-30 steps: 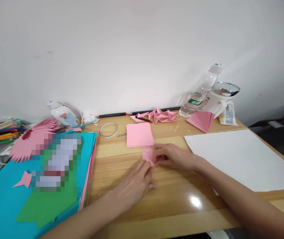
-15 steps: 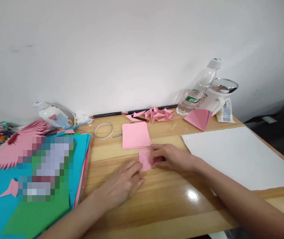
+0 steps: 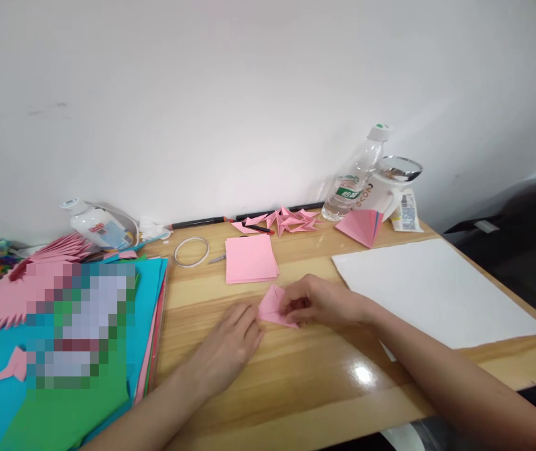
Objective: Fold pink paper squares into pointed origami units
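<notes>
A small folded pink paper piece (image 3: 271, 304) lies on the wooden desk (image 3: 296, 369) between my hands. My right hand (image 3: 317, 302) pinches its right edge, fingers curled on the fold. The fingertips of my left hand (image 3: 230, 341) rest flat on the desk and touch the paper's left corner. Just beyond lies a stack of pink square sheets (image 3: 250, 258). Several finished pink folded pieces (image 3: 291, 220) are heaped near the wall.
Stacked blue, green and pink card sheets (image 3: 61, 376) fill the left side, a large white sheet (image 3: 432, 291) the right. A tape ring (image 3: 191, 251), scissors (image 3: 217, 257), a glue bottle (image 3: 93, 224), a water bottle (image 3: 355, 175) and a white mug (image 3: 392, 188) stand at the back.
The pink piece has been turned and its flap now stands up. My left hand has slid back to the left, off the paper's middle. The view shifted slightly right.
</notes>
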The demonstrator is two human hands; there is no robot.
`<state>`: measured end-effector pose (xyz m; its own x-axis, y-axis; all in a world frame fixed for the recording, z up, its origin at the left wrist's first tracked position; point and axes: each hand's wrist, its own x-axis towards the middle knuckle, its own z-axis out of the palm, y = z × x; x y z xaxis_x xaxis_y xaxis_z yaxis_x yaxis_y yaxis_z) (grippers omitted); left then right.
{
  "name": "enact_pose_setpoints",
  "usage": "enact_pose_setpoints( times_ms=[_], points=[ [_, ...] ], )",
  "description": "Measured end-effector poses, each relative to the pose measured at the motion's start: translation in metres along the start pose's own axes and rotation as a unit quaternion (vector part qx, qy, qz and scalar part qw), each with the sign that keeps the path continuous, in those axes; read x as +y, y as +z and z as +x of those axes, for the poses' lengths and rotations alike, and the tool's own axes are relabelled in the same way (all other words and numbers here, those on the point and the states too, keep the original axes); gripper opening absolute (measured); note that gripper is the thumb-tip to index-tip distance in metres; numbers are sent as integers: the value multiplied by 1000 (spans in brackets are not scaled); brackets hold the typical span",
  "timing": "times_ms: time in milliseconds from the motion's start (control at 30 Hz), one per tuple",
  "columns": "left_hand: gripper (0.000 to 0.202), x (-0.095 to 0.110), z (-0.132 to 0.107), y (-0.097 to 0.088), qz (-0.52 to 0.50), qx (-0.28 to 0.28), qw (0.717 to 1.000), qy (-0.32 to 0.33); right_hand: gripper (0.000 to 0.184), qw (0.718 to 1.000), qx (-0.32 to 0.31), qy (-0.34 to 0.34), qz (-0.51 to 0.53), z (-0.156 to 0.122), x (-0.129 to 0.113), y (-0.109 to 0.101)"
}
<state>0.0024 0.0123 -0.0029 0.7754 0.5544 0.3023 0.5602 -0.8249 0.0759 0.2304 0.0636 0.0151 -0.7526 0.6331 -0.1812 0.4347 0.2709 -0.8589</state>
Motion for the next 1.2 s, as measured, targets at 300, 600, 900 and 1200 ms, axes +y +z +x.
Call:
enact_pose_setpoints(
  times_ms=[300, 600, 900, 1200],
  points=[
    [33, 7, -2, 3, 85, -12, 994, 66, 21, 968, 249, -2, -39, 13, 17, 0],
    [32, 10, -1, 8, 84, -34, 994, 66, 34, 968, 157, 24, -196, 8, 4, 6],
    [31, 8, -2, 2, 81, -49, 994, 51, 16, 961, 186, -161, -129, 12, 18, 15],
    [30, 9, -2, 0, 69, -64, 994, 48, 13, 965, 100, -217, -108, 9, 12, 5]
  ],
)
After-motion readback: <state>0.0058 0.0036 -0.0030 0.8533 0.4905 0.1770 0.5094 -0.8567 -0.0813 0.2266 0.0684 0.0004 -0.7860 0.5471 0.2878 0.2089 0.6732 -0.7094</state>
